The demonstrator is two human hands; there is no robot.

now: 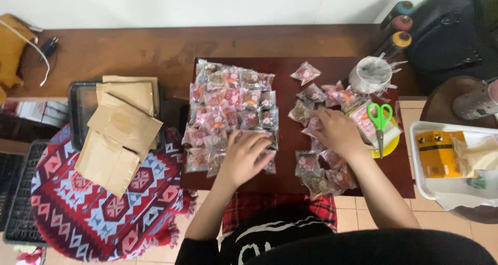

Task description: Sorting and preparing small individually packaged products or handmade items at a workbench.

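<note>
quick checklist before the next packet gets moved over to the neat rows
1. Left hand flat on the arranged packets: ok.
2. Right hand on the loose packets: ok, though whether it grips one: cannot tell.
3. Rows tidy at the near edge: cannot tell, hand covers it.
4. Green scissors clear of both hands: ok.
5. Bare strip of dark board between the two groups: ok.

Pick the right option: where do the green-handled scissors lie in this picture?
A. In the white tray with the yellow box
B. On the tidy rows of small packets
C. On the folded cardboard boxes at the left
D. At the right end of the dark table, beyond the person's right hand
D: the green-handled scissors lie at the right end of the dark table, just beyond the right hand, away from the loose packets.
</note>
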